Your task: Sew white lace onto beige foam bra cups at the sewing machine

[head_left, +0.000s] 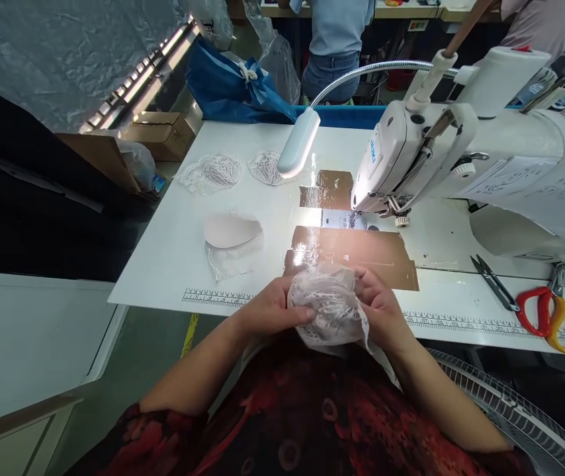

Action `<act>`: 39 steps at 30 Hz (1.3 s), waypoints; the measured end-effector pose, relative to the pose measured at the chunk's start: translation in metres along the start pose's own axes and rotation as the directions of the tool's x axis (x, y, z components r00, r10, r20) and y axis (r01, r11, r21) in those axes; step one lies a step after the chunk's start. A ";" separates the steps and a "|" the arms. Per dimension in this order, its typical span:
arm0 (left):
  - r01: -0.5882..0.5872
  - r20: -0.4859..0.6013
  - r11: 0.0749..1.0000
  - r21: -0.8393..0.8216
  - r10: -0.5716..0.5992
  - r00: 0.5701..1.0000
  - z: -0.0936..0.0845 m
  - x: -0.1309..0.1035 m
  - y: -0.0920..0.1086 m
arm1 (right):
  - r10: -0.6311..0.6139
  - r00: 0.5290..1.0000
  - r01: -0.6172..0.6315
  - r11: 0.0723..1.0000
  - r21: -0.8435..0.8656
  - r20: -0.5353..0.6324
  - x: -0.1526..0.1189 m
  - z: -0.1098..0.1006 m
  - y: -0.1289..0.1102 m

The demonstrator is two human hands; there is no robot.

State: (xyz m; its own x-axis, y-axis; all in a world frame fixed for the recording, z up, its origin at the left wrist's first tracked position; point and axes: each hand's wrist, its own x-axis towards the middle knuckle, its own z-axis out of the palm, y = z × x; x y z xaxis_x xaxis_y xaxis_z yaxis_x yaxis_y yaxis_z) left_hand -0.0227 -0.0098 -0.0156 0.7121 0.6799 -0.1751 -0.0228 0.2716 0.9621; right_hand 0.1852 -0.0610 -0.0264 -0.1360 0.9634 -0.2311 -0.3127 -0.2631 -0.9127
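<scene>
Between both hands, just over the table's front edge, is a white lace bra cup [329,304] with loose lace trailing down on the right. My left hand [282,305] is closed on its left side, thumb on top. My right hand [379,307] grips the right edge, with the fingertips partly behind the fabric. A beige foam cup with lace [233,244] lies on the white table to the left. Farther back lie two lace pieces, a wider one [212,173] and a smaller one [266,167] partly under the lamp head.
A white sewing machine [411,152] stands at the right, with a lamp [300,142] on a bent neck. Brown tape-covered cardboard [352,254] lies by its needle. Scissors with red and orange handles [535,307] rest at the right edge. A person [339,39] sits beyond the table.
</scene>
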 end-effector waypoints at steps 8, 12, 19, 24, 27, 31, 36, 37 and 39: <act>-0.009 -0.143 0.970 -0.242 -0.027 0.989 0.004 -0.001 -0.014 | -0.087 0.991 0.079 0.994 -0.081 -0.100 0.000 -0.018 0.007; -0.002 -0.220 0.961 -0.276 -0.062 0.974 0.007 0.003 -0.017 | -0.088 0.994 0.076 0.985 -0.155 -0.069 -0.001 -0.022 0.007; 0.022 -0.156 0.749 -0.662 -0.167 0.973 0.029 0.012 -0.019 | -0.162 0.946 0.131 0.983 -0.126 -0.280 0.004 -0.009 0.007; 0.129 -0.074 0.834 -0.536 -0.198 0.977 0.046 0.005 -0.027 | -0.147 0.948 0.118 0.986 -0.118 -0.281 0.008 -0.006 0.002; 0.104 -0.104 0.973 -0.206 -0.127 0.986 0.030 -0.006 -0.020 | -0.137 0.918 0.139 0.990 -0.021 -0.372 0.008 -0.012 -0.006; -0.160 -0.243 0.963 0.218 0.212 0.947 0.001 -0.013 0.011 | -0.170 0.967 0.139 0.976 -0.165 -0.191 0.005 -0.017 -0.015; -0.165 -0.008 0.861 0.481 0.192 0.981 0.002 0.001 0.030 | -0.204 0.967 0.249 0.878 -0.409 0.150 -0.001 -0.003 -0.019; -0.144 0.022 0.862 0.487 0.153 0.988 0.005 0.003 0.029 | -0.219 0.964 0.265 0.860 -0.436 0.153 -0.001 0.000 -0.019; -0.123 0.031 0.860 0.495 0.124 0.992 0.009 0.006 0.024 | -0.271 0.955 0.295 0.826 -0.480 0.120 -0.001 0.003 -0.019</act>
State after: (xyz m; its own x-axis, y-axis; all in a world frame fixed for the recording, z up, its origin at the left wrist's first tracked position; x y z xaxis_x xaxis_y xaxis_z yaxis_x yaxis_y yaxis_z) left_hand -0.0124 -0.0054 0.0087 0.7255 0.6866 -0.0478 0.2398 -0.1871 0.9526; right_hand 0.1886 -0.0574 -0.0073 -0.1584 0.9851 0.0671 0.1528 0.0916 -0.9840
